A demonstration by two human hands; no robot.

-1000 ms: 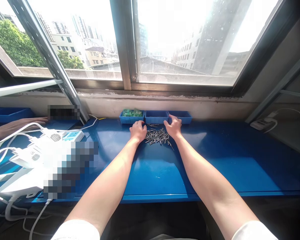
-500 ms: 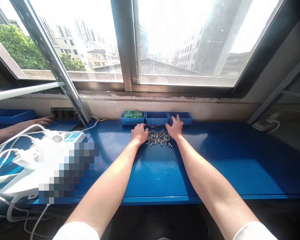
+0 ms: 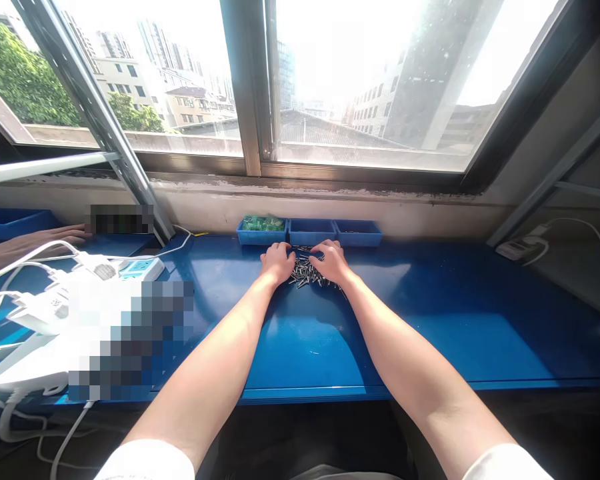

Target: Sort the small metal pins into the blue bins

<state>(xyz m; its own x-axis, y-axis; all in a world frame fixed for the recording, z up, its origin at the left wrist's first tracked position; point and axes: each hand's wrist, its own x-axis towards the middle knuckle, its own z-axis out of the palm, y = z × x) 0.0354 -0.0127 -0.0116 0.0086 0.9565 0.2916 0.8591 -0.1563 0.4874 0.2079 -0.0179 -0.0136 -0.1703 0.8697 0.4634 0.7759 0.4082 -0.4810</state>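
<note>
Metallic rivet-like pins (image 3: 305, 275) sit between the left hand (image 3: 277, 263) and right hand (image 3: 333, 262), reachable by both — whether either grips any, I can't tell.

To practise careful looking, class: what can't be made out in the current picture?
All in the head view:
- Right hand: any pin it holds, too small.
- Some metal pins: hidden by the hands.
- Right bin's contents: too small.
- Other person's arm: cut off by left edge.
- Thing beside white plugs: blurred out.
</note>
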